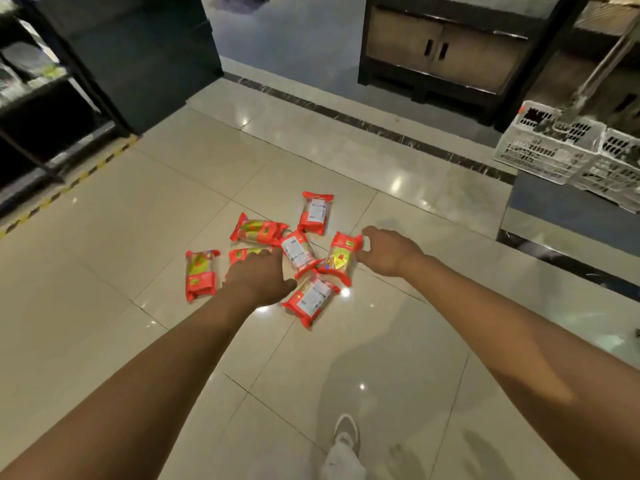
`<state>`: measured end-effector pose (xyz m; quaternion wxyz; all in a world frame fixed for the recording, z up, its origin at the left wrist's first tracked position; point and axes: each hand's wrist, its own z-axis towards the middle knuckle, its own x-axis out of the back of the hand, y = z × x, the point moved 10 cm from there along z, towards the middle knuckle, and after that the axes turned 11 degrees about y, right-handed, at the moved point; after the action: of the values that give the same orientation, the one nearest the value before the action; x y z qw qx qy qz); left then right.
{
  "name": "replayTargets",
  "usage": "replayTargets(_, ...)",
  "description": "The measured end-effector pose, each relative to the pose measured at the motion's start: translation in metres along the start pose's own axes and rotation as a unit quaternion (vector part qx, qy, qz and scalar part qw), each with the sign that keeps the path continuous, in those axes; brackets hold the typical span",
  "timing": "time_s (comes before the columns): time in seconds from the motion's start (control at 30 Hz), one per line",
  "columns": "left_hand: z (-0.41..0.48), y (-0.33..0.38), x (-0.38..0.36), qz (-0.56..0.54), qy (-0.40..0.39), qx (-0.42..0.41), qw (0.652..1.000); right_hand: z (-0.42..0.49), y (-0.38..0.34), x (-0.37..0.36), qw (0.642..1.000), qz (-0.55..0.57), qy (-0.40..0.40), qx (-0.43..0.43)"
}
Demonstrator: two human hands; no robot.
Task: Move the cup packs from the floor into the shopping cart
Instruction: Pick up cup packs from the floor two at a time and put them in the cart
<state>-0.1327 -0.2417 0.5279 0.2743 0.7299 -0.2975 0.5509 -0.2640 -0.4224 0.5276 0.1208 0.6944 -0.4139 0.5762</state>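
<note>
Several red cup packs lie scattered on the tiled floor (381,341) in front of me. My left hand (258,277) reaches down over one pack (244,253), mostly covering it; whether the fingers hold it is hidden. My right hand (386,252) pinches the top corner of another pack (341,258). Other packs lie at the left (201,273), the upper left (258,231), the far side (315,213), the centre (298,252) and the near side (311,299). No shopping cart shows clearly in view.
Dark shelving (45,98) stands at the left behind a yellow-black floor stripe (69,185). A cabinet (446,53) is at the back. White plastic crates (568,150) sit on a low platform at the right. My shoe (346,433) is at the bottom.
</note>
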Motion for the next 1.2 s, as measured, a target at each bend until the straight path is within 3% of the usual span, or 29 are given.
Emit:
replayTargets(0.33, 0.201, -0.038, -0.061, 0.006, -0.071, -0.004, 0.997, 0.219, 0.006, -0.039, 0.999, 0.003, -0.037, -0.035)
replayTargets(0.53, 0.334, -0.059, -0.156, -0.019, -0.103, 0.0, 0.994, 0.343, 0.047, -0.142, 0.989, 0.046, -0.089, -0.112)
replayTargets(0.77, 0.452, -0.067, -0.402, -0.012, -0.173, 0.007, 0.985, 0.492, 0.139, -0.37, 0.972, 0.084, -0.135, -0.171)
replayTargets(0.97, 0.498, -0.078, -0.671, -0.094, -0.27, 0.087, 0.954, 0.595, 0.241, -0.565, 0.952, 0.144, -0.097, -0.252)
replayTargets(1.1, 0.506, -0.087, -0.796, -0.164, -0.299, 0.149, 0.928, 0.624, 0.302, -0.648, 0.902, 0.246, -0.019, -0.355)
replayTargets(1.2, 0.514, -0.087, -0.831, -0.244, -0.296, 0.16, 0.909, 0.637, 0.328, -0.688, 0.857, 0.341, -0.003, -0.387)
